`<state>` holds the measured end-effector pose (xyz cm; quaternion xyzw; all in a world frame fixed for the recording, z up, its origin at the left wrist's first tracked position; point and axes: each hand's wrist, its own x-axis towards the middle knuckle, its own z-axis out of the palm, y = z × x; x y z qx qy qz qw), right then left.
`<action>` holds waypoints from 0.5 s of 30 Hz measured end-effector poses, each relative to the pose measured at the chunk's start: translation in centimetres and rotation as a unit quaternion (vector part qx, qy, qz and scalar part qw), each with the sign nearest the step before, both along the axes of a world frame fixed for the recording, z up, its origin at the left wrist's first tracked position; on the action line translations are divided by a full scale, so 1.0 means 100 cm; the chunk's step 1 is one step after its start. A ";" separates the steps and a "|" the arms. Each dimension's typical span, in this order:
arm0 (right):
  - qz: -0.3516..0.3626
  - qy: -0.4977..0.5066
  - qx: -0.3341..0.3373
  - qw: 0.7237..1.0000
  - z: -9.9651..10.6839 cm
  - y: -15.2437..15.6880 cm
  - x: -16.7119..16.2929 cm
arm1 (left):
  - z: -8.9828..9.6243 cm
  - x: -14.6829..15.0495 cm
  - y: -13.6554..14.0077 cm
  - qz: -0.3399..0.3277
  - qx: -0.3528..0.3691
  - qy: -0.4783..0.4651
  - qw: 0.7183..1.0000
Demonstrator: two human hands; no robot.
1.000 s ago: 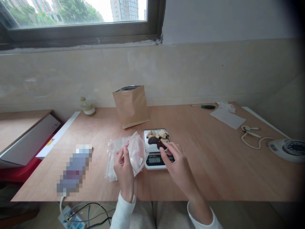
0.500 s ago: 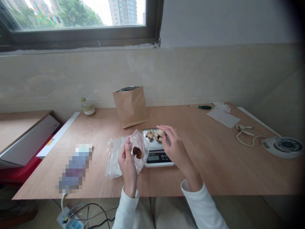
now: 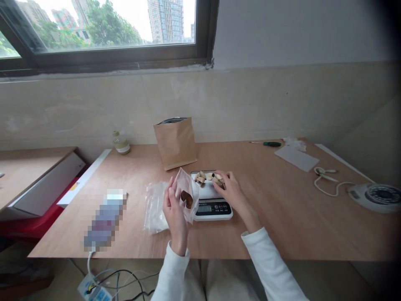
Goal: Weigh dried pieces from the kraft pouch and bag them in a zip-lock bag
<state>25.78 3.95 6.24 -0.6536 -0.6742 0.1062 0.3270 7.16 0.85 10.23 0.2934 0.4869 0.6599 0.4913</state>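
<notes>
My left hand (image 3: 176, 217) is closed on the edge of a clear plastic zip bag (image 3: 193, 194), held upright just left of the scale. Inside the bag lies a dark brown dried piece (image 3: 187, 199). A white digital kitchen scale (image 3: 209, 193) carries several pale dried slices (image 3: 201, 178) on its platform; its display digits are too faint to read. At the right side of these slices is my right hand (image 3: 232, 190), thumb and fingers apart around them. Whether it presses on any slice cannot be seen clearly. More clear plastic bags (image 3: 154, 209) lie flat beside my left hand.
A brown paper pouch (image 3: 176, 144) stands open-topped behind the scale. Left are a small bottle (image 3: 121, 143) and a blurred-out phone-like object (image 3: 105, 221) on a cable. Right are a green-handled screwdriver (image 3: 272, 144), white paper (image 3: 297, 157) and a corded white device (image 3: 374, 196).
My right hand has come down closer to the slices on the scale. My left hand still holds the bag, now turned slightly. The whole view has shifted a little.
</notes>
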 end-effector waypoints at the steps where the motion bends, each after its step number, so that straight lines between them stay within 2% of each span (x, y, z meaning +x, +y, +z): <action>1: 0.004 0.011 0.002 1.000 0.000 -0.001 0.000 | 0.000 0.001 0.001 -0.001 0.000 0.000 1.000; 8: -0.016 -0.004 0.025 1.000 0.000 0.006 -0.008 | -0.001 0.004 0.006 -0.001 0.009 0.034 0.999; 12: -0.025 -0.003 0.026 0.999 0.012 0.008 -0.010 | -0.005 0.003 0.011 0.007 0.019 0.054 0.998; 15: -0.022 0.044 0.027 0.998 0.024 0.005 -0.012 | -0.006 0.003 0.013 0.008 0.032 0.073 0.997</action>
